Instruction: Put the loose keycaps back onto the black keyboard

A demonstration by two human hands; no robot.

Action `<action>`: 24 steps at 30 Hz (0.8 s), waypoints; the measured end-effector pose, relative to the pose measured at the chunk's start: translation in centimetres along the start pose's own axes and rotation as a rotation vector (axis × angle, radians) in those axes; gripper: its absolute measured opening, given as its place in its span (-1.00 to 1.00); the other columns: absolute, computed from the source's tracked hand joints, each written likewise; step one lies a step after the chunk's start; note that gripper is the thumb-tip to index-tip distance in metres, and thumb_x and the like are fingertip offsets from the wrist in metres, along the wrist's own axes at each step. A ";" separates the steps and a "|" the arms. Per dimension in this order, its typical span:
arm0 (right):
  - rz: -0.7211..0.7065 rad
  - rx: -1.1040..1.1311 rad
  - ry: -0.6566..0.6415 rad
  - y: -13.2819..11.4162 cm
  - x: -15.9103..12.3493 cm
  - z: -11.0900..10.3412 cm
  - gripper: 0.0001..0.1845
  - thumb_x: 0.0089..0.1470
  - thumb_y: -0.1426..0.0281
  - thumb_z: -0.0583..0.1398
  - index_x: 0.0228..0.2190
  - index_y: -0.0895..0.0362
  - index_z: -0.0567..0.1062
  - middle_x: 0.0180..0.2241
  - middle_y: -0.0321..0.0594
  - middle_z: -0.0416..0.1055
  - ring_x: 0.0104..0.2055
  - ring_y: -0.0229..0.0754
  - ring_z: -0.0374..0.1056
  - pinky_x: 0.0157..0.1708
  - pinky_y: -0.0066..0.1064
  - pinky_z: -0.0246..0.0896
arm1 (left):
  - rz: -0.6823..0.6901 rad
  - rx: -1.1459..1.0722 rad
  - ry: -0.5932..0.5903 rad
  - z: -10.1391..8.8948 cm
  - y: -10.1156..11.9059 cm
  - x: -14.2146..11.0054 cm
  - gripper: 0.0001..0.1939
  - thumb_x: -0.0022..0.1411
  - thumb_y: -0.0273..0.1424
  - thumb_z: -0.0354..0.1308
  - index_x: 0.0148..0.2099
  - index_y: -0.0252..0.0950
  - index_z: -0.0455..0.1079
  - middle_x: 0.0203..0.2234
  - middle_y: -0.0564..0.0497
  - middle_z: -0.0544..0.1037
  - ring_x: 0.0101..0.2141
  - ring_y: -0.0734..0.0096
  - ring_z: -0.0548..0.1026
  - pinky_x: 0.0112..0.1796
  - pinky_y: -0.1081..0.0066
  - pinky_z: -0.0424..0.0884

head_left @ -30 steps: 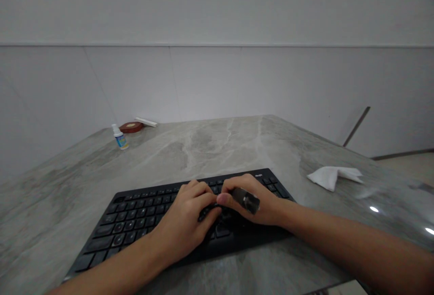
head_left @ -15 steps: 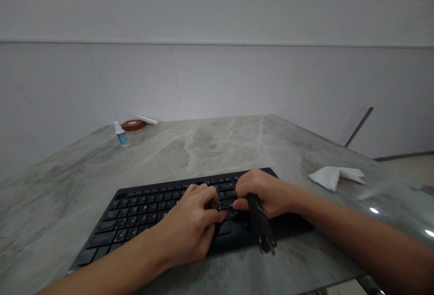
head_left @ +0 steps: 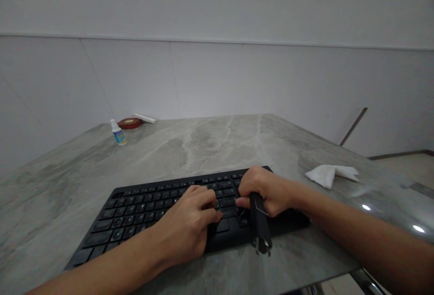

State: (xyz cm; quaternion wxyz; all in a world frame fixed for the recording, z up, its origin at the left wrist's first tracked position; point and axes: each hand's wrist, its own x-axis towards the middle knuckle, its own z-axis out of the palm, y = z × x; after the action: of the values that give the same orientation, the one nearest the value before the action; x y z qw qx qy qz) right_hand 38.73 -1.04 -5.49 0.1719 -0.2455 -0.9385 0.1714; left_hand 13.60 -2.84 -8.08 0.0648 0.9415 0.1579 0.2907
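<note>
A black keyboard (head_left: 139, 209) lies at an angle on the grey marbled table. My left hand (head_left: 191, 222) rests on its middle, fingers curled down against the keys and thumb pointing right. Whether anything small sits under those fingers is hidden. At the keyboard's right part, my right hand (head_left: 262, 191) is closed around a black bar-shaped tool (head_left: 260, 225). Its near end carries small metal prongs and points toward me. A thin wire shows along the tool beside my fingers. The tool's far end is covered by my hand, just over the keys.
A small white spray bottle (head_left: 118, 134) stands at the back left, near a reddish-brown box (head_left: 129, 123) and a white strip (head_left: 145, 118). A crumpled white cloth or tissue (head_left: 330, 175) lies to the right. A shiny-edged object (head_left: 368, 281) shows at the bottom right.
The view has shifted slightly. My right hand and the tool have moved a little over the right-hand keys, with the tool's pronged end swinging slightly left. My left hand stays on the keyboard.
</note>
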 end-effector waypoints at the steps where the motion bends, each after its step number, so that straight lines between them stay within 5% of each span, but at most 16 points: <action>1: -0.030 -0.019 0.037 0.0 0.0 0.0 -0.59 0.16 0.36 0.15 -0.66 0.10 0.15 -0.67 -0.43 0.00 -0.61 -0.34 -0.04 -0.54 -0.43 -0.17 | -0.009 0.010 -0.021 0.1 0.0 0.0 -0.69 0.19 -0.67 -0.06 -0.37 -0.36 0.49 -0.43 -0.08 0.44 -0.37 0.29 0.40 -0.30 0.27 0.36; 5: -0.118 -0.073 0.224 -0.2 0.2 0.6 -0.56 0.23 0.35 0.13 -0.64 0.08 0.11 -0.66 -0.43 0.02 -0.61 -0.33 -0.03 -0.53 -0.40 -0.16 | -0.032 0.002 -0.036 0.2 0.1 0.2 -0.67 0.11 -0.68 -0.05 -0.24 -0.39 0.52 -0.37 -0.12 0.46 -0.32 0.24 0.42 -0.27 0.23 0.40; 10: -0.225 -0.158 0.217 -0.4 0.3 1.3 -0.61 0.22 0.39 0.14 -0.60 0.08 0.15 -0.66 -0.41 0.10 -0.60 -0.32 0.01 -0.53 -0.38 -0.15 | -0.013 -0.017 -0.022 -0.1 0.0 0.0 -0.65 0.13 -0.67 -0.06 -0.19 -0.39 0.53 -0.35 -0.12 0.45 -0.31 0.24 0.42 -0.27 0.24 0.45; 19: -0.161 -0.225 0.320 -0.3 0.3 1.3 -0.57 0.26 0.39 0.12 -0.62 0.09 0.15 -0.68 -0.41 0.10 -0.62 -0.33 0.01 -0.54 -0.39 -0.17 | -0.001 0.013 -0.082 -0.2 0.0 -0.2 -0.52 0.09 -0.68 -0.04 0.00 -0.33 0.49 -0.30 -0.12 0.43 -0.29 0.22 0.41 -0.26 0.19 0.45; 24: -0.221 -0.416 0.328 -0.5 0.7 2.4 -0.60 0.32 0.37 0.07 -0.59 0.10 0.26 -0.65 -0.35 0.23 -0.59 -0.29 0.08 -0.51 -0.35 -0.15 | -0.189 -0.151 0.037 -0.4 0.0 -0.2 -0.64 0.15 -0.68 -0.08 -0.09 -0.36 0.43 -0.28 -0.10 0.45 -0.25 0.27 0.44 -0.23 0.27 0.46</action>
State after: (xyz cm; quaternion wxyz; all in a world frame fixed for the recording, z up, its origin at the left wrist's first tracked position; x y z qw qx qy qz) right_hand 36.96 -1.61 -7.22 0.2849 -0.1960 -0.9343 -0.0864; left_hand 13.23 -2.87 -7.82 0.1596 0.9093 0.2249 0.3117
